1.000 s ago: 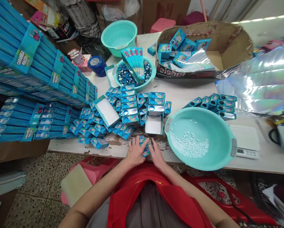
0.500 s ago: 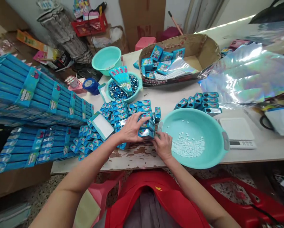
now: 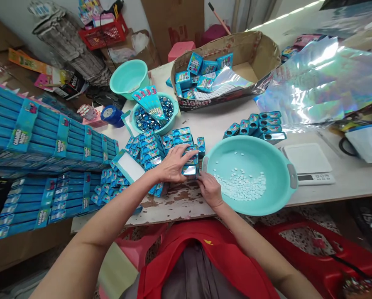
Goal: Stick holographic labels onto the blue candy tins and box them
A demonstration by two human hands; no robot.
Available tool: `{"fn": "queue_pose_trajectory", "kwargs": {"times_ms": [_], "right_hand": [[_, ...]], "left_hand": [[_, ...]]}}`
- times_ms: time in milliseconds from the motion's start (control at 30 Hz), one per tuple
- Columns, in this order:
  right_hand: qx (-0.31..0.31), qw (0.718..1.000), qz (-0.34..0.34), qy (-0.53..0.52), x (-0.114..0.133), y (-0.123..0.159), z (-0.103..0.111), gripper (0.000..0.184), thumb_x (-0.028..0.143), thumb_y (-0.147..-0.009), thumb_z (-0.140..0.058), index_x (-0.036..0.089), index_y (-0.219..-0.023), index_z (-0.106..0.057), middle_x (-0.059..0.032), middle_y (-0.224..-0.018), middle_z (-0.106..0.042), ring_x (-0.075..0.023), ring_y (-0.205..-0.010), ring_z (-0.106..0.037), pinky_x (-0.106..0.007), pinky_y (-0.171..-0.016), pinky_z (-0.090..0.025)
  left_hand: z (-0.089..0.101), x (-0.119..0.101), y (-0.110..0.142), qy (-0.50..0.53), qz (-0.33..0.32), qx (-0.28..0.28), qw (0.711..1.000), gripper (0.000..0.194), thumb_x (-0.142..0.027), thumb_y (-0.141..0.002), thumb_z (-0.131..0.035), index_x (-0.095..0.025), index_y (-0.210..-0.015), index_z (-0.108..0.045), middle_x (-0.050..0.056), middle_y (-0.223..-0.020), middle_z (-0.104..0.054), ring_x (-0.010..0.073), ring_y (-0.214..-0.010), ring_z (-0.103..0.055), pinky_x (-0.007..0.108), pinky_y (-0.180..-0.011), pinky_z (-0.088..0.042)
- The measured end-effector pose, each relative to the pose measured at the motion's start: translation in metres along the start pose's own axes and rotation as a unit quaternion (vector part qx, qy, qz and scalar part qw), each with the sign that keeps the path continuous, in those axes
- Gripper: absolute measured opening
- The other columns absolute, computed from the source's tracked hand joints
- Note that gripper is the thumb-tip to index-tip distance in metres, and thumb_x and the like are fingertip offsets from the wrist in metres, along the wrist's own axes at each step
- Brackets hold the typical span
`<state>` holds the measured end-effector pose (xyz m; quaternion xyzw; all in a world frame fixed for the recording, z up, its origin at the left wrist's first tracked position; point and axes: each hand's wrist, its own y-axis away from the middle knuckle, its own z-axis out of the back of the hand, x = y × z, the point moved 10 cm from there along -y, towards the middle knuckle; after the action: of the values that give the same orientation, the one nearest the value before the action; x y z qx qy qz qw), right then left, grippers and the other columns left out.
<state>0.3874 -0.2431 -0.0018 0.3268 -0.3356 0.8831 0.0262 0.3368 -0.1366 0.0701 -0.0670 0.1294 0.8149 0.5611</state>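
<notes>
Small blue candy boxes [image 3: 190, 170] stand in a row in the middle of the table, with dark round holes or caps on some tops. My left hand [image 3: 173, 165] reaches over this row, thumb on the near side and fingers across the top, gripping it. At the row's near right corner, my right hand [image 3: 210, 189] has its fingers curled together; what they pinch is hidden. Just right of that hand sits a wide turquoise basin [image 3: 251, 151] with white oval candies [image 3: 246, 187] at its bottom. More blue boxes [image 3: 150, 149] stand left of my left hand.
Tall stacks of blue packs [image 3: 42, 133] rise at the left. Behind are a turquoise bowl of blue caps [image 3: 144, 118], another turquoise bowl [image 3: 128, 77] and a cardboard box [image 3: 254, 70]. Right lie a white scale [image 3: 307, 160], several blue boxes [image 3: 270, 124] and shiny film [image 3: 313, 87].
The view has shifted slightly, so the table's things sit a little further left and higher. Both hands keep nearly the same hold at the row of boxes.
</notes>
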Motion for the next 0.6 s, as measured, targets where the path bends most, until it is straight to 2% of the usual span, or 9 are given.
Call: {"fn": "queue_pose_trajectory", "kwargs": {"times_ms": [67,133,267,367,600], "right_hand": [[0.003,0.998,-0.051,-0.031,-0.007,0.001,0.001,0.017,0.024,-0.09,-0.053,0.019,-0.106,-0.056,-0.0084,-0.096,-0.071,-0.0199,-0.087,-0.067,-0.034,-0.077,-0.054],[0.016,0.997,-0.074,-0.035,-0.009,0.001,0.0,0.02,0.026,-0.09,-0.054,0.019,-0.109,-0.055,-0.0077,-0.093,-0.071,-0.0206,-0.084,-0.067,-0.035,-0.075,-0.054],[0.06,0.997,-0.042,0.006,-0.003,-0.003,-0.006,0.019,0.025,-0.09,-0.053,0.018,-0.107,-0.059,-0.0079,-0.091,-0.071,-0.0215,-0.084,-0.065,-0.035,-0.075,-0.051],[0.101,0.993,-0.001,0.057,0.003,-0.008,-0.013,0.022,0.024,-0.09,-0.055,0.017,-0.109,-0.062,-0.0082,-0.091,-0.072,-0.0237,-0.092,-0.063,-0.037,-0.08,-0.046],[0.142,0.983,0.044,0.108,0.004,-0.016,-0.023,0.015,0.026,-0.09,-0.054,0.017,-0.093,-0.066,-0.0112,-0.113,-0.068,-0.0221,-0.092,-0.062,-0.033,-0.075,-0.043]], "left_hand": [[-0.002,0.004,0.002,0.009,0.004,-0.005,1.0,0.086,-0.043,-0.067,-0.067,-0.019,-0.141,-0.032,0.019,-0.144,-0.028,0.0372,-0.132,-0.028,0.054,-0.107,-0.026],[-0.004,0.01,0.004,0.018,0.018,-0.013,1.0,0.086,-0.045,-0.067,-0.067,-0.02,-0.141,-0.032,0.019,-0.143,-0.028,0.0374,-0.132,-0.028,0.055,-0.107,-0.026],[-0.009,0.014,0.005,0.025,0.007,-0.007,1.0,0.09,-0.044,-0.065,-0.069,-0.02,-0.143,-0.029,0.019,-0.145,-0.025,0.0387,-0.134,-0.024,0.057,-0.108,-0.024],[-0.01,0.014,0.005,0.027,-0.017,0.002,0.999,0.093,-0.039,-0.064,-0.069,-0.018,-0.144,-0.027,0.02,-0.147,-0.022,0.0399,-0.136,-0.021,0.058,-0.109,-0.022],[-0.009,0.016,0.006,0.032,-0.017,-0.026,0.999,0.091,-0.04,-0.066,-0.067,-0.023,-0.145,-0.024,0.018,-0.148,-0.022,0.0391,-0.136,-0.02,0.06,-0.108,-0.021]]}}
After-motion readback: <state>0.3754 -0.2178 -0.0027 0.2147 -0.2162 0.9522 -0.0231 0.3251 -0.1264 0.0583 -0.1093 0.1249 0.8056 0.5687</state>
